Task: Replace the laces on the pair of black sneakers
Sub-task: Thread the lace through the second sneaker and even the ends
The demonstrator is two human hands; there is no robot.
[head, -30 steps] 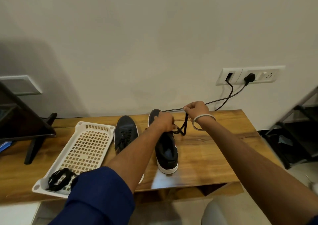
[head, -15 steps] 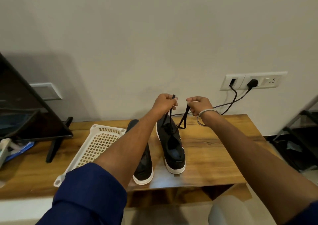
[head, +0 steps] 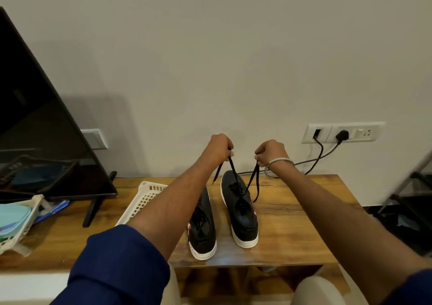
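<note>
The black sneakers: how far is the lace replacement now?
Looks done: the left sneaker stands laced on the table. In hand: the left hand and right hand each pinch one end of the lace threaded through the right sneaker. Left: tightening and tying it.

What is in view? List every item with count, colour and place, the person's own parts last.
sneakers: two, black with white soles, side by side on the table.
lace: one, black, both ends lifted from the right-hand sneaker.
table: one, brown wood, against the wall.
basket: one, white, left of the sneakers.
screen: one, black, far left.
tray: one, pale, left edge, with bluish items.
sockets: one white strip, on the wall, right.
cables: two, black, plugged in.
bracelet: one, silver, right wrist.
left hand: grip on one lace end.
right hand: grip on the other.
</note>
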